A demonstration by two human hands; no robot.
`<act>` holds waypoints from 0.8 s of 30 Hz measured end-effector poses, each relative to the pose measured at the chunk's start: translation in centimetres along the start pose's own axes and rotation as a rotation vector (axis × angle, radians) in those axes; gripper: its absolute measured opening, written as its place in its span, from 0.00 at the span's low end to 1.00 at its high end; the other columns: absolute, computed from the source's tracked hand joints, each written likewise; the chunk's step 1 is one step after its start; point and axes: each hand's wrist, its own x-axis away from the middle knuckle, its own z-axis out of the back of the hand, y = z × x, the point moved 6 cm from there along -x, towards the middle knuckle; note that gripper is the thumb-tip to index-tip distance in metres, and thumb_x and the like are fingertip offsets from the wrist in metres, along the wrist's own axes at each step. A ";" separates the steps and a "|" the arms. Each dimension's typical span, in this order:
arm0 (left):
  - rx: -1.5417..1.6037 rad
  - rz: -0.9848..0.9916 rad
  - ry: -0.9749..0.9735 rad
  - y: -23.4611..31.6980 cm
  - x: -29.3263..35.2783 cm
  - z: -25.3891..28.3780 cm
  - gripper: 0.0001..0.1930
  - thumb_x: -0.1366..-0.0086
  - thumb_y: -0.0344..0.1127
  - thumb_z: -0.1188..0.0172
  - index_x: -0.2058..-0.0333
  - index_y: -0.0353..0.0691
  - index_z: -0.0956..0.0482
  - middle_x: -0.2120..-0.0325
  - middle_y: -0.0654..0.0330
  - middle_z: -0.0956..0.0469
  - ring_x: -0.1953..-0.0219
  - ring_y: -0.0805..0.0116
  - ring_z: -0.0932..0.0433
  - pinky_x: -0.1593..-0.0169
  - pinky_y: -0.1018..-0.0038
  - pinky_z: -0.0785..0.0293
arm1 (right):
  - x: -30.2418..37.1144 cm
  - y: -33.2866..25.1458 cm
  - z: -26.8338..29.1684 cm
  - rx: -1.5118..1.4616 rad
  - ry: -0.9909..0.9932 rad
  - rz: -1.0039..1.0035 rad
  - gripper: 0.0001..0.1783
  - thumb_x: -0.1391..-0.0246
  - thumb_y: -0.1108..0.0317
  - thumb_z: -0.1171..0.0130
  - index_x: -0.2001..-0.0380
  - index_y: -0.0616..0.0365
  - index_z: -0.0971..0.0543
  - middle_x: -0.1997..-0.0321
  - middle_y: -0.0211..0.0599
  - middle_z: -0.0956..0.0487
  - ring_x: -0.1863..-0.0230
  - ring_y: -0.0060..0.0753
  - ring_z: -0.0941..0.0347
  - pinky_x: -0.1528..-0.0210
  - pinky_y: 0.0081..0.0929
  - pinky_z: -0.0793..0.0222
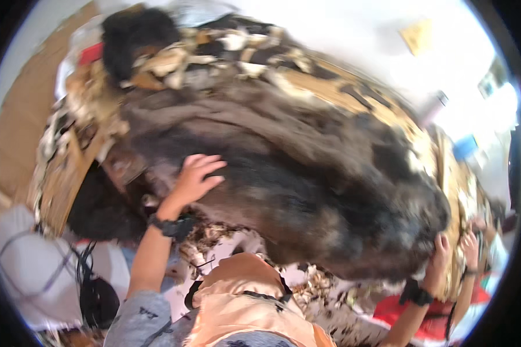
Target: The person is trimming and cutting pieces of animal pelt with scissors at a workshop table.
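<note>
Fur everywhere: a large dark brown fur pelt (307, 179), long-piled and shaggy, heaped in a rounded mound across the middle of the view, blurred at its edges. Beneath and behind it, patchwork fur pieces (243, 52) in tan, cream and black, mottled and ragged. Left hand (195, 176) laid flat on the brown pelt's near left slope, fingers spread apart and pressing into the pile, gripping nothing; black wristband (171, 226) on that wrist, grey sleeve (139, 321) lower down. Right hand (440, 254) at the pelt's lower right rim, fingers curled over the edge of the fur and closed on it; black band (417, 295) on that wrist too. Just beside it, another hand (470, 246), fingers raised, touching the same edge; whose it is, unclear. Black fluffy piece (136, 37) at upper left. White checked bag (32, 272) at lower left, contents hidden. Orange garment (243, 306) in the foreground.
</note>
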 end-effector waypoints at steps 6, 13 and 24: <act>0.069 -0.013 0.078 0.2 1.3 1.4 0.17 0.45 0.40 0.42 0.56 0.44 0.24 0.52 0.60 0.29 0.49 0.58 0.37 0.45 0.66 0.39 | -2.5 0.8 -1.0 -0.040 -0.016 0.073 0.07 0.45 0.63 0.47 0.69 0.53 0.28 0.73 0.19 0.33 0.74 0.12 0.41 0.74 0.14 0.45; 0.220 0.144 0.301 -3.6 4.5 5.4 0.08 0.44 0.31 0.43 0.64 0.41 0.21 0.62 0.59 0.22 0.58 0.66 0.25 0.55 0.72 0.29 | -2.7 -0.2 -0.5 -0.019 0.015 -0.011 0.09 0.44 0.62 0.48 0.70 0.56 0.29 0.69 0.26 0.29 0.68 0.19 0.34 0.65 0.19 0.37; 0.196 0.456 0.389 -13.1 4.0 10.5 0.10 0.48 0.32 0.41 0.64 0.41 0.21 0.61 0.60 0.23 0.66 0.63 0.24 0.59 0.74 0.29 | -1.2 -2.2 -1.7 -0.067 -0.021 -0.001 0.04 0.46 0.66 0.46 0.70 0.53 0.28 0.72 0.21 0.29 0.70 0.16 0.34 0.68 0.15 0.38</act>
